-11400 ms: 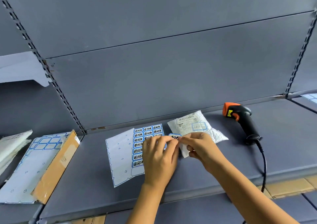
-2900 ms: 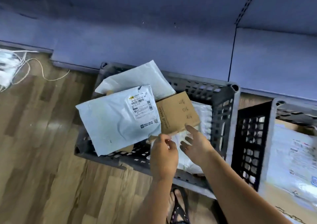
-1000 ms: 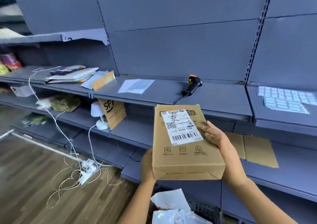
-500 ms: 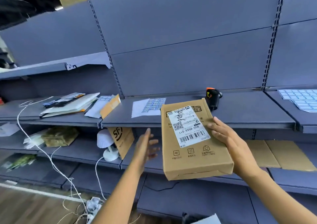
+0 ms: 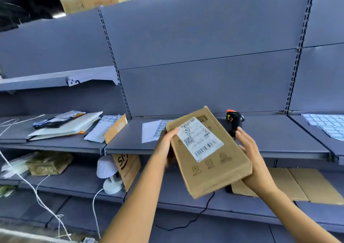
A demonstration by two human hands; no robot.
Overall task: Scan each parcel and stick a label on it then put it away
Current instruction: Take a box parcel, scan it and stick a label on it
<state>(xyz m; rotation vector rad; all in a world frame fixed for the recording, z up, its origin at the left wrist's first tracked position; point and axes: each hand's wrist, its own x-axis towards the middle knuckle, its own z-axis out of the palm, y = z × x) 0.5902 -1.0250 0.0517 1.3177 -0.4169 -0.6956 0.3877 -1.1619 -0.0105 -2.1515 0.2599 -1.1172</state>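
I hold the cardboard parcel [image 5: 214,168] up in the air, just in front of and below the scanner [image 5: 235,120], tilted so its printed face looks at me. My left hand [image 5: 166,145] grips the parcel's left edge, thumb on top and fingers tucked behind, where I cannot see them. My right hand [image 5: 256,160] lies along the right edge with the fingers nearly straight and the palm at the lower corner. It props the box rather than clamps it. I hold it this way, I think, to keep the shipping label [image 5: 200,139] uncovered and flat, since its barcode is what has to be read. The print is blurred and I cannot make it out.

The scanner lies on the shelf [image 5: 279,136] just beyond my right fingertips, orange head uppermost. Well left of the scanner, on the same shelf, lies the label sheet [image 5: 151,131], partly hidden by the parcel's top corner. Both are within reach — which is, I take it, why the parcel is held up here.

By my reckoning the scan is the step in hand. One hand must let go to take the scanner, and the left grip looks the firmer to carry the box alone.
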